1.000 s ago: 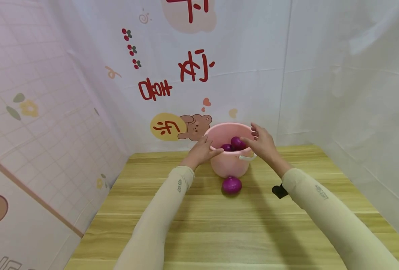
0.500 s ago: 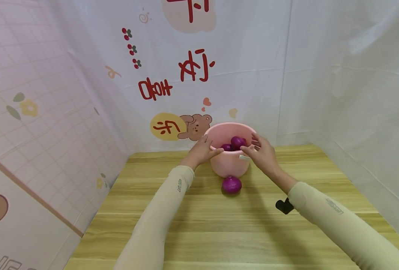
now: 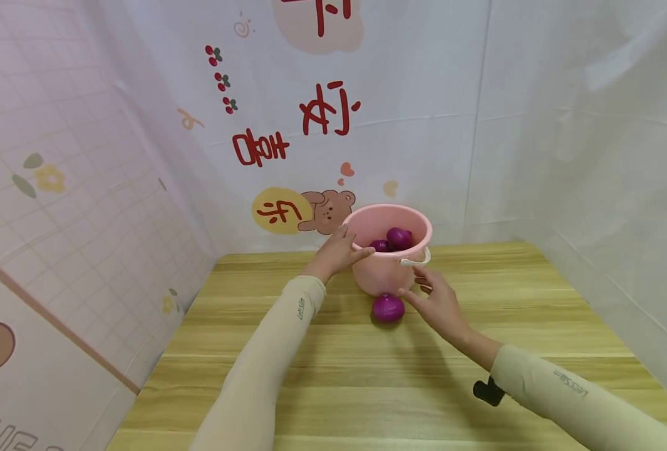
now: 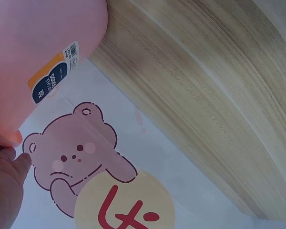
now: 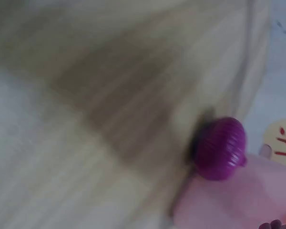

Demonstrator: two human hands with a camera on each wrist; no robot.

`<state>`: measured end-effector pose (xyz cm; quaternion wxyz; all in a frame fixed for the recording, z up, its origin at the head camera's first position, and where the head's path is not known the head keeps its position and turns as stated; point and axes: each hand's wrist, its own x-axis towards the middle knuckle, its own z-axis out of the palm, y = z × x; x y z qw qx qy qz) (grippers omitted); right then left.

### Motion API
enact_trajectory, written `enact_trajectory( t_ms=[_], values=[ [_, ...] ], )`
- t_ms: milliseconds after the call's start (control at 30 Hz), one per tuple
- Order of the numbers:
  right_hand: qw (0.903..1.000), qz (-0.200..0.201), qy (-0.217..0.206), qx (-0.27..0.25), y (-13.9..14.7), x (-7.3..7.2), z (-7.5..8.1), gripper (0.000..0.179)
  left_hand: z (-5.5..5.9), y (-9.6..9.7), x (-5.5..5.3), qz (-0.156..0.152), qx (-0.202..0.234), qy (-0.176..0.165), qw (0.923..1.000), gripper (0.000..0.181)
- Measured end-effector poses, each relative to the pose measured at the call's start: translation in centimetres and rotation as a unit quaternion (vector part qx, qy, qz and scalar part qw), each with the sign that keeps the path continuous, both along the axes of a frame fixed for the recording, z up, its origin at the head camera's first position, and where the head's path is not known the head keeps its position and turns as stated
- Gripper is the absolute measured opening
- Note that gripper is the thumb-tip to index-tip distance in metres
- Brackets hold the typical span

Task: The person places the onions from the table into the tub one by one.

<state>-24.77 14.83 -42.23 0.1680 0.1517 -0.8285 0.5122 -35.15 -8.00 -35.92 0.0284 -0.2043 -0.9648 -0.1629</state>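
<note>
A pink bucket (image 3: 375,274) stands on the wooden table near the back wall, its white handle (image 3: 420,258) hanging at the front right. Two purple onions (image 3: 399,238) show inside it; anything beneath them is hidden. My left hand (image 3: 333,255) grips the bucket's left rim, and the left wrist view has its fingers (image 4: 20,164) right at the lip. In front of the bucket a third onion (image 3: 387,309) lies on the table, large in the right wrist view too. My right hand (image 3: 439,307) is just right of that onion, fingers spread and holding nothing.
A white printed curtain (image 3: 525,156) rises right behind the bucket, and another patterned sheet (image 3: 85,188) lines the left side. The table (image 3: 356,388) stretches from the bucket toward me. A small black object (image 3: 488,393) sits under my right sleeve cuff.
My right hand has come off the bucket's right rim and moved down toward the onion on the table. The left hand, bucket and onions have stayed where they were.
</note>
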Motion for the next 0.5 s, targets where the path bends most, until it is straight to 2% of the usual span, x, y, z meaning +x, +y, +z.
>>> enact_trajectory(
  t_ms=[200,333,500],
  values=[
    [0.9984,0.004,-0.036,0.043,-0.6,-0.2,-2.7,0.068,0.0,-0.1,0.1,0.002,0.003,-0.007,1.0000,0.087],
    [0.9971,0.004,-0.055,0.053,-0.9,-0.5,-4.1,0.068,0.0,-0.2,0.2,0.002,0.005,-0.007,1.0000,0.088],
    [0.9958,0.009,-0.054,0.073,-1.0,-1.0,-5.8,0.069,-0.1,-0.1,0.1,-0.004,-0.001,0.001,1.0000,0.088]
  ],
)
